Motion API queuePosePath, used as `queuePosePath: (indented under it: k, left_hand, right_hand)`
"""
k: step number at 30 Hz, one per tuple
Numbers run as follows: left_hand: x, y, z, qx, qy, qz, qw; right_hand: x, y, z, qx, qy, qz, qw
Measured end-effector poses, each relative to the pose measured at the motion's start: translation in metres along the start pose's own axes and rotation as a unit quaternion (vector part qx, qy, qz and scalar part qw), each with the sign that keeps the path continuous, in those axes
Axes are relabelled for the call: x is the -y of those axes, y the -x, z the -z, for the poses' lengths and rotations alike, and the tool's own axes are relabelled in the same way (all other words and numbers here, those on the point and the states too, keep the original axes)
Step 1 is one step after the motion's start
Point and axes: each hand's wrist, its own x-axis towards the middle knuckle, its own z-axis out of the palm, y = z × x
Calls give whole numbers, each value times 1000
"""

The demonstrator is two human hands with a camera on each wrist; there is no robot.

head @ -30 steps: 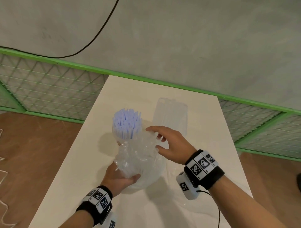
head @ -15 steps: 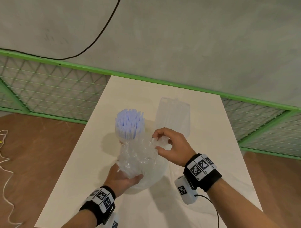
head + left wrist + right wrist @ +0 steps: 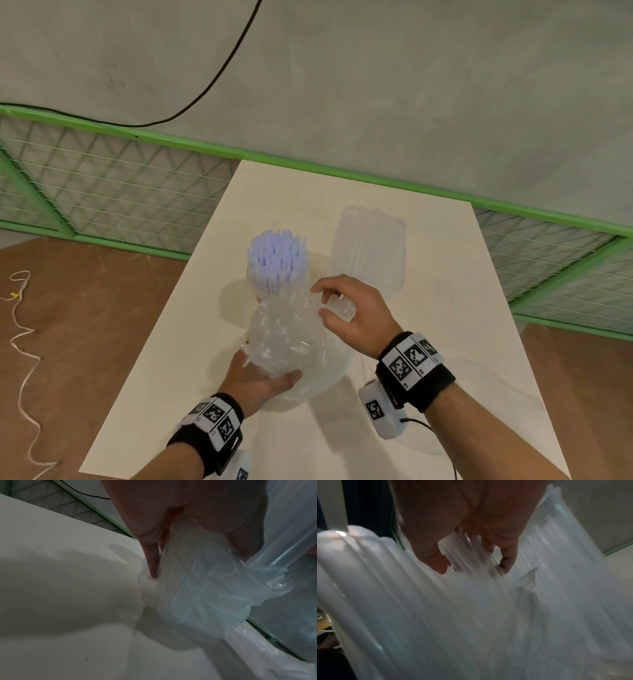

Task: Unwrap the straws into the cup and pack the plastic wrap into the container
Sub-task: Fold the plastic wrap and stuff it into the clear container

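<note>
Blue-white straws [image 3: 277,260] stand upright in a clear cup [image 3: 256,289] on the white table [image 3: 428,342]. In front of it a round translucent container [image 3: 329,373] is heaped with crumpled plastic wrap [image 3: 284,339]. My left hand [image 3: 260,377] grips the wrap at the container's near side, fingers mostly hidden under it; the left wrist view shows finger and thumb around the wrap [image 3: 197,588]. My right hand [image 3: 320,301] pinches a wad of the wrap between thumb and fingers at the heap's right. The right wrist view is blurred.
A clear pack of wrapped straws [image 3: 370,253] lies behind my right hand. A green mesh fence [image 3: 120,192] runs past the table's far edge. A white cord [image 3: 20,342] lies on the brown floor to the left.
My right hand's fingers, spread over the wrap a second ago, have curled and now pinch a wad of it, drawn slightly right. The left hand keeps its hold.
</note>
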Motion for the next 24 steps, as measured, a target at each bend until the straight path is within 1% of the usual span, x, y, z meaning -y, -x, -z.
queuePosePath:
  k: [4, 6, 8, 13, 15, 17, 20, 24]
  left_hand:
    - [-1, 2, 1, 3, 6, 0, 1000]
    - [-1, 2, 1, 11, 18, 13, 1000]
    - [0, 2, 1, 4, 33, 20, 999]
    - [-9, 8, 1, -14, 29, 7, 999]
    - [-14, 11, 2, 2, 17, 11, 1000]
    - [-12, 9, 2, -5, 8, 14, 1000]
    - [-7, 4, 0, -9, -2, 18, 1000]
    - [-16, 6, 0, 6, -29, 1, 1000]
  right_hand:
    - [-1, 1, -1, -11, -9, 0, 1000]
    - [1, 3, -1, -4, -31, -27, 999]
    - [3, 4, -1, 4, -47, -47, 998]
    - [3, 5, -4, -12, -34, -11, 999]
    - [0, 5, -6, -35, -11, 4, 999]
    - [-3, 6, -8, -62, -5, -7, 998]
    - [-4, 6, -9, -57, -23, -42, 997]
    - [-1, 1, -4, -64, -19, -16, 998]
